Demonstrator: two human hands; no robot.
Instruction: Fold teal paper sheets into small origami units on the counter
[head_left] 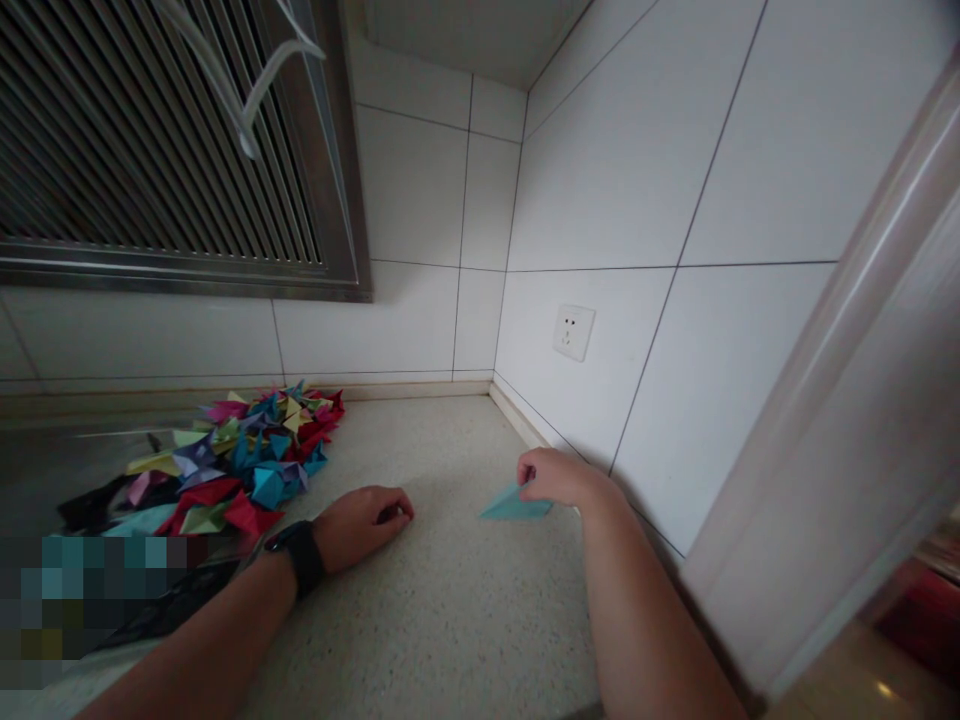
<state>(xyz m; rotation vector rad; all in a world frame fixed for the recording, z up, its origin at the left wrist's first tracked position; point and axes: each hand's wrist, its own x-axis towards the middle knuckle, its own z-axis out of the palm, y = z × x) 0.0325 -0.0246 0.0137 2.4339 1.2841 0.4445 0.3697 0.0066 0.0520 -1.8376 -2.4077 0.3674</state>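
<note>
My right hand (559, 475) pinches a light blue piece of folded paper (517, 505) by its right end, close to the right wall. The paper tapers to a point on the left, low over the speckled countertop (450, 600). My left hand (366, 525), with a black watch (298, 560) on its wrist, rests on the counter with its fingers curled in and nothing visible in them. Left of it lies a heap of folded paper pieces (247, 450) in red, blue, purple, yellow, green and pink.
White tiled walls (420, 190) meet in the corner behind the counter. A slatted metal vent panel (172, 150) overhangs the heap, with a pale curved strip (247, 110) in front of it. A wall socket (574, 333) and a light-coloured door frame (840, 400) are on the right.
</note>
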